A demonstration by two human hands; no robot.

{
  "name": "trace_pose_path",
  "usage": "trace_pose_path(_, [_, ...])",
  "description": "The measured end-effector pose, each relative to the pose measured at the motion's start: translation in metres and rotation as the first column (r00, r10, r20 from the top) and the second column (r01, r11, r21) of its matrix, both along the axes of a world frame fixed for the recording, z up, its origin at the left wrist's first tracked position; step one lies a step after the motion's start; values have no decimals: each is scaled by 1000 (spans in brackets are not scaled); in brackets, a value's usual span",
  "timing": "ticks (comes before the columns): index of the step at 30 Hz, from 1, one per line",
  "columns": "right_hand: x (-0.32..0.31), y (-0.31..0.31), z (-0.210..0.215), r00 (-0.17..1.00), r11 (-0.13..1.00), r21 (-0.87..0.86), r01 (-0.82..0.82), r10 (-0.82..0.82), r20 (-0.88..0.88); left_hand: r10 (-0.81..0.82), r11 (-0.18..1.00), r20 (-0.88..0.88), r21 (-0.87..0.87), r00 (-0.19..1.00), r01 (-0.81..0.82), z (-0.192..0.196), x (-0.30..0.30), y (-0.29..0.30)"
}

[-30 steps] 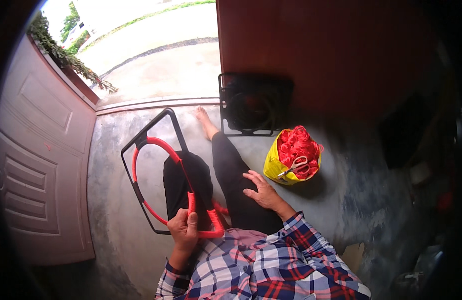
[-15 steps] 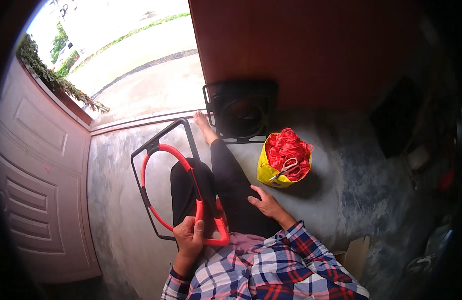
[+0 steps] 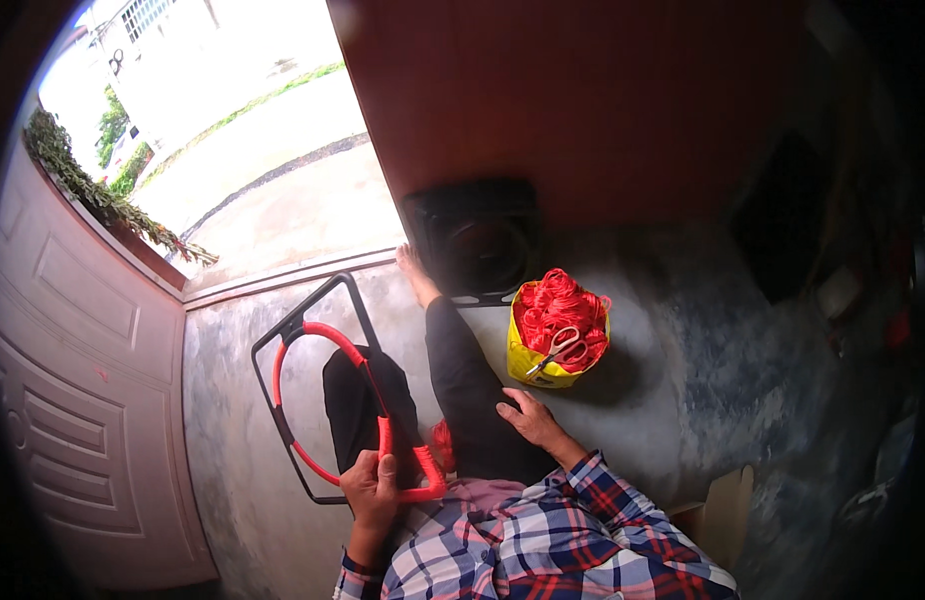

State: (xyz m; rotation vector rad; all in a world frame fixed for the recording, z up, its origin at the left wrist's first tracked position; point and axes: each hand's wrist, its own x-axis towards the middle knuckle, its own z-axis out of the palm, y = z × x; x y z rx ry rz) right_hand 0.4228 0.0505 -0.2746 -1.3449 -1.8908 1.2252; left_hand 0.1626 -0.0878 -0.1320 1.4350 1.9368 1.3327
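Observation:
My left hand (image 3: 371, 488) is closed round a black frame with a ring (image 3: 317, 330), part of which is wrapped in red cord. The frame tilts up over my left leg, with its rectangular black outline reaching towards the doorway. My right hand (image 3: 533, 420) lies on my right thigh with its fingers stretched out, holding nothing. Just beyond that hand stands a yellow bag (image 3: 528, 372) filled with red cord (image 3: 558, 305). A pair of scissors (image 3: 560, 352) lies on top of the cord. A bit of red cord (image 3: 444, 442) also shows between my legs.
Several stacked or single dark frames (image 3: 473, 240), too dim to separate, lean against the dark red door panel (image 3: 593, 110). A pale panelled door (image 3: 93, 400) stands at the left, beside the bright doorway. A cardboard box (image 3: 725, 515) sits at the lower right on the concrete floor (image 3: 633, 440).
The whole view has shifted slightly, so the bag and far frame appear lower and further left. Both hands keep their poses, the left still gripping the frame.

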Motion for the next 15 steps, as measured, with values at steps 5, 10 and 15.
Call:
trace_pose_path(5, [7, -3, 0, 999, 999, -28, 42, -43, -17, 30, 999, 49, -43, 998, -28, 5, -1, 0])
trace_pose_path(10, [8, -8, 5, 996, 995, -44, 84, -85, 0, -27, 1000, 7, 12, 1000, 27, 15, -1, 7])
trace_pose_path(15, [5, -9, 27, 993, 990, 77, 114, -114, -11, -10, 989, -47, 147, 999, 17, 34, -8, 41])
